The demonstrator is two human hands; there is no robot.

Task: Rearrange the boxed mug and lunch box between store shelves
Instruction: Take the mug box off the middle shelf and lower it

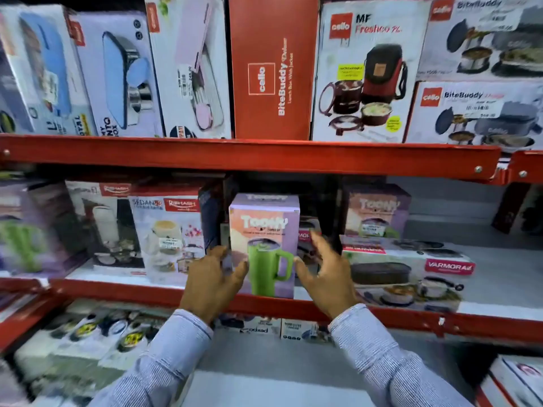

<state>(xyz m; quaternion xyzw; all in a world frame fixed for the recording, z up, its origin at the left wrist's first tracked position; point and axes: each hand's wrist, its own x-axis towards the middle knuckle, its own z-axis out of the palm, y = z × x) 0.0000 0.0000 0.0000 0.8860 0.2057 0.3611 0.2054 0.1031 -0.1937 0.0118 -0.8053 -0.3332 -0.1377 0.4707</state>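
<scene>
Left hand point(216, 279) and right hand point(324, 273) raised on either side of a lilac boxed mug point(264, 245) — fingers spread wide, neither closed on anything. Left fingertips point(242, 267) right at the box's lower left edge, over its front face; contact hard to judge through the blur. Right hand just beside the box's right side, a narrow gap visible between thumb and cardboard. Both wrists in light striped sleeves point(379, 351).

Boxed mug upright at the front edge of the middle red shelf point(411, 315), printed with a green handled tumbler. To its right, lying flat on the same shelf, a long Varmora lunch box carton point(411, 274); behind that, a second lilac tumbler box point(377, 211) standing further back. To the left, a Rishabh-branded carton point(170, 233) upright, more boxes beyond it blurred.

On the upper red shelf point(249, 155) — a row of upright cartons, among them a red Cello BiteBuddy lunch box point(271, 69) directly above the mug and a white Cello MF Fresco lunch box point(367, 71) next to it on the right. Lower shelf below the arms, partly bare, contents too blurred to name.
</scene>
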